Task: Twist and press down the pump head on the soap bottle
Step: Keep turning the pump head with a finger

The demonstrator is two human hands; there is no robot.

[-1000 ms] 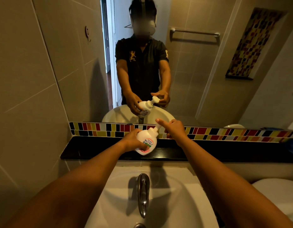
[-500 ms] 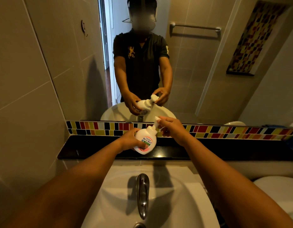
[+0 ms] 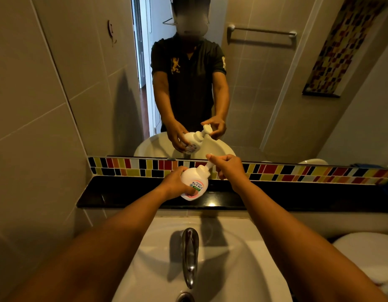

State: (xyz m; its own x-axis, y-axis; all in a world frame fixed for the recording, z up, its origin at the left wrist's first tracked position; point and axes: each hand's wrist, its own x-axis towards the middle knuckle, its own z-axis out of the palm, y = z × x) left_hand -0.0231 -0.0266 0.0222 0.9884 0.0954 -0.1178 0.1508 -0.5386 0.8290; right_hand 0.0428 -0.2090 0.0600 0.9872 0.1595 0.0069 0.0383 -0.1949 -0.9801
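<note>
White plastic soap bottle [image 3: 194,184], likely light and slick, sat tilted in the gripping left hand [image 3: 175,184]; right hand [image 3: 229,168] pinched its pump head [image 3: 210,163].

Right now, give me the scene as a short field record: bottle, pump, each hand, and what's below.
bottle: white soap bottle, tilted, held in the air above the black ledge
pump head: raised on its stem, not pressed down
left hand: wrapped around the bottle body
right hand: pinching the pump head, thumb on top
below: white sink with chrome faucet
behind: mirror above a coloured tile strip
</note>
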